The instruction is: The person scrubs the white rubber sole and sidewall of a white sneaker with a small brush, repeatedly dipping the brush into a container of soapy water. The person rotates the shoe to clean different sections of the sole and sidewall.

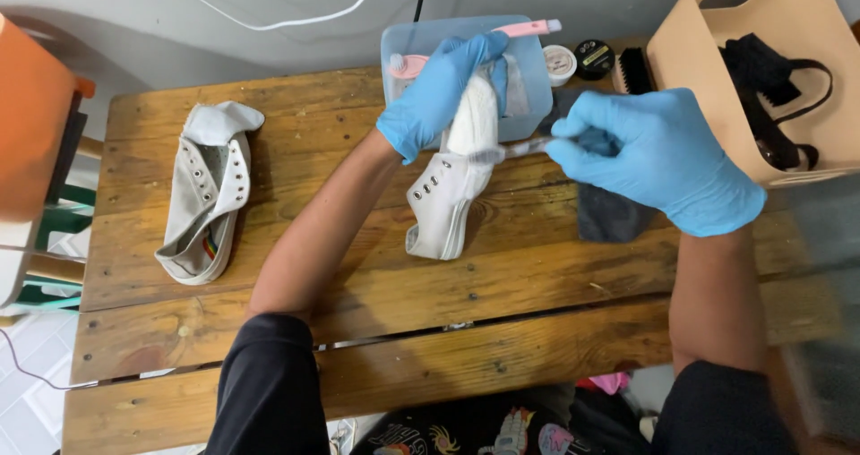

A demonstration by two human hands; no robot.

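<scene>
The left hand (436, 92), in a blue glove, is clamped around the toe end of a white canvas shoe (452, 186), fingers wrapped over the front so the shoe lies tipped on its side with the heel end pointing back toward the person. The right hand (658, 155), also gloved in blue, is closed on the handle of a small brush (511, 151), held like a pen; the brush head reaches across to the shoe and touches its upper just below the left hand's fingers.

Directly beyond the left hand sits a shallow pale blue plastic tub (528, 79), and a pink toothbrush (502, 38) lies across its rim, passing behind the left fingertips. Under and just below the right hand a dark grey cloth (609, 213) lies flat on the wooden table (403, 312). Just beyond the right hand, between the two hands' far side, stand two small round tins, one white (559, 63) and one black (594, 58), with a dark bristle brush (634, 72) beside them. Farther out from the right hand stands a tan plastic basket (708, 61) holding black straps.

Well away from the left hand, on its outer side, the second white shoe (208, 195) lies open on the table, tongue pulled out. Past it, at the table's edge, an orange object (31, 115) shows.
</scene>
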